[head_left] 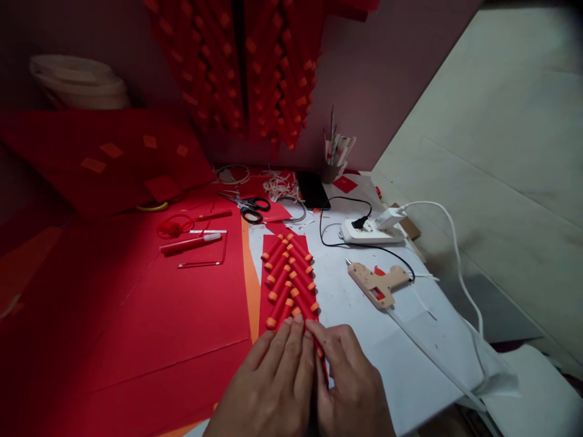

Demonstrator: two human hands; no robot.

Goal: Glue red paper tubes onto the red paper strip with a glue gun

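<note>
Slanted red paper rolls with orange ends (279, 285) lie in two herringbone rows on a narrow red paper strip (298, 243). My left hand (277, 376) lies over the near end of these rows, its fingers stretched out flat on the rolls. Beside it, my right hand (350, 376) is closed at the strip's right edge, thumb and forefinger around a red roll (319, 351) whose orange end shows. My hands cover the near part of the strip.
To the right lie a beige glue gun (378, 282) and a white power strip (371, 230) with trailing cords. Scissors (248, 205), a phone (313, 189) and a pen cup (331, 170) sit farther back. A red marker (190, 244) rests on red card (182, 321) at left. Finished-looking firecracker strings (277, 79) hang behind.
</note>
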